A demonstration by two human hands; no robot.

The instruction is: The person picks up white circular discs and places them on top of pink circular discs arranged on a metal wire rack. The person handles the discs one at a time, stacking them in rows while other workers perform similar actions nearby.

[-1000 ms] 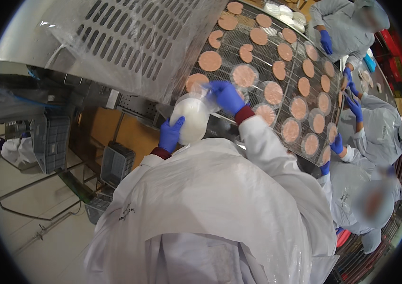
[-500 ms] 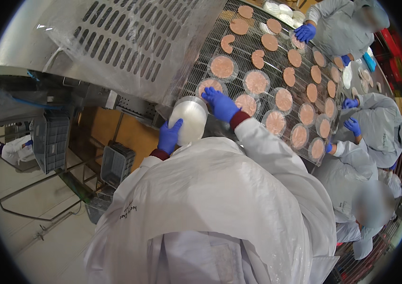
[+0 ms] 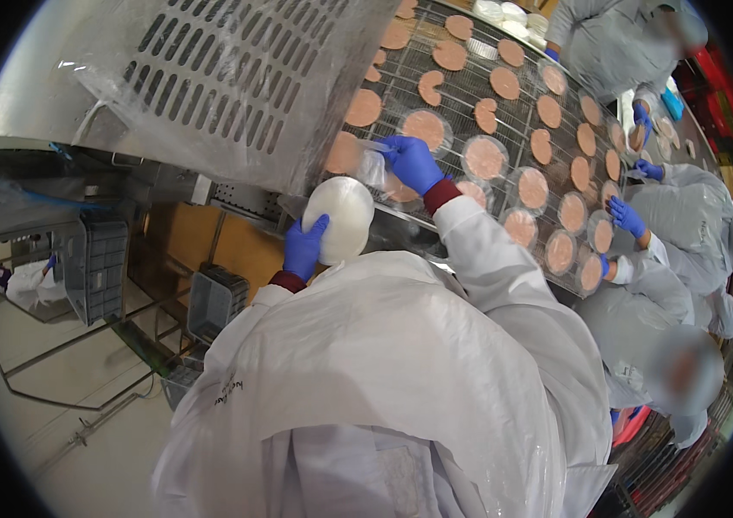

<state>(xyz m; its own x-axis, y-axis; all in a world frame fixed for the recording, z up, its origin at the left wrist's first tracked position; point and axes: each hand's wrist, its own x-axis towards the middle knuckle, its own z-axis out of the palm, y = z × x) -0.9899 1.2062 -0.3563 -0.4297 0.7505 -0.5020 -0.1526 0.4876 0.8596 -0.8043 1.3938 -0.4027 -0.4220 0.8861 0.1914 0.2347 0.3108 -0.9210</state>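
Note:
My left hand (image 3: 304, 249), in a blue glove, grips a stack of round whitish film discs (image 3: 342, 216) by its near edge, just off the belt's near side. In my right hand (image 3: 415, 166), also gloved in blue, a single clear film disc (image 3: 371, 166) is pinched by the fingers and hangs over the belt. Right beside that disc lies a bare pink round patty (image 3: 343, 152). Another patty (image 3: 400, 190), partly hidden by my right hand, lies under it. A film-covered patty (image 3: 422, 129) sits beyond my fingers.
The wire mesh belt (image 3: 467, 93) carries rows of patties, some curved or misshapen. A slotted metal cover (image 3: 220, 69) wrapped in plastic stands at left. Co-workers' gloved hands (image 3: 627, 216) reach the belt's right end. Grey crates (image 3: 213, 302) stand below left.
The patties have moved right with the belt, and bare ones have come out from beside the cover. My right hand has lifted off a patty, moved slightly left and now holds a film disc.

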